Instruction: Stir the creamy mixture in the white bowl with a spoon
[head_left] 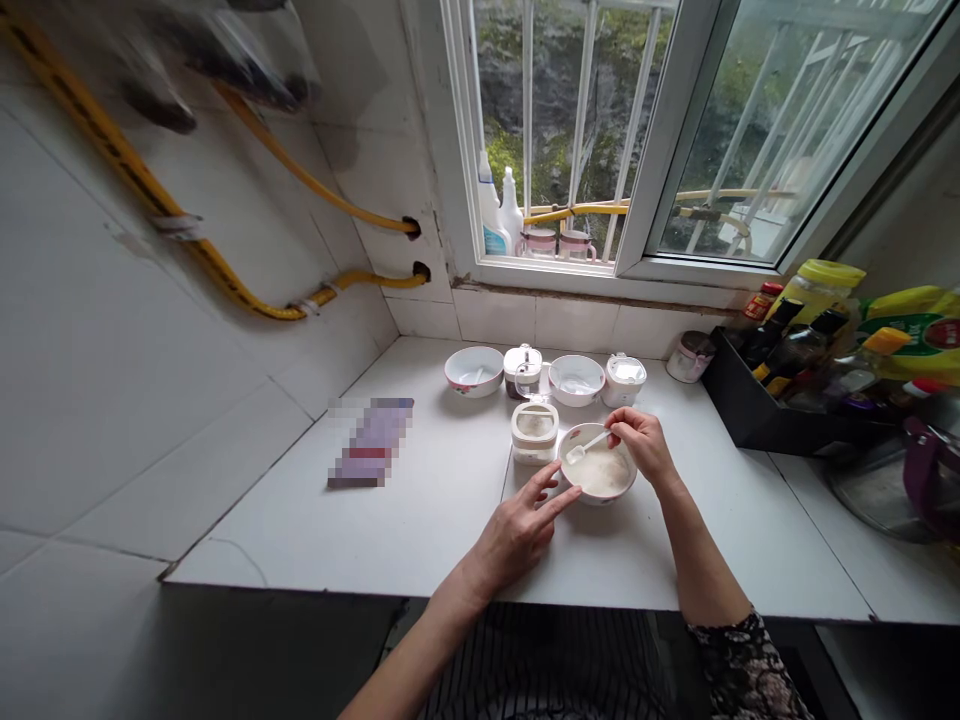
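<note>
Between the thumb and fingers of my right hand [641, 443] is the handle of a small white spoon [587, 447]. Its head is over a bowl [631, 478] that holds a whitish substance, powder or liquid, I cannot tell which. My left hand [525, 522] reaches to the bowl's near left side with its fingers stretched out and apart, fingertips at the rim. Just left of the bowl stands a square white seasoning jar [534, 448] with pale contents showing at its top.
Behind are a flowered bowl [474, 374], a jar with dark contents [523, 372], another bowl [576, 382] and a white jar [625, 380]. A pixelated purple packet [371, 440] lies left. A black bottle box [739, 410] and a pot [885, 490] stand right, below the window.
</note>
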